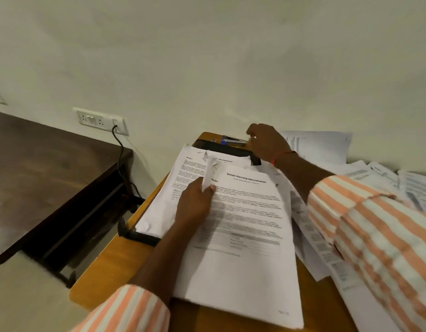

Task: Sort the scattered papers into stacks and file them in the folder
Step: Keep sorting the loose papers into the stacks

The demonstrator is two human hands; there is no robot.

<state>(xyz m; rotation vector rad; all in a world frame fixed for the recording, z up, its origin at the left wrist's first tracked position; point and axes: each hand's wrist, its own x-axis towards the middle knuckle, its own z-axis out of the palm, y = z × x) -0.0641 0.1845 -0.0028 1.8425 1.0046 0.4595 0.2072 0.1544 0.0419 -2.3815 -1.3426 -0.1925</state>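
— So where is our white printed top sheet (243, 224)?
— Our left hand (195, 202) pinches its curled corner. It lies over a second printed page (164, 185) on the black plastic folder (140, 234), on the orange wooden bench (106, 259). Our right hand (267, 142) curls beside the blue-and-silver stapler (231, 140); whether it grips, we cannot tell
— And the risk?
— Probably we fix that crease in, or our striped sleeve (375, 236) drags the loose white papers (375, 173) off

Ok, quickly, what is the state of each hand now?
Left hand: pinches the curled corner of the top paper.
Right hand: curled at the stapler; a hold cannot be told.
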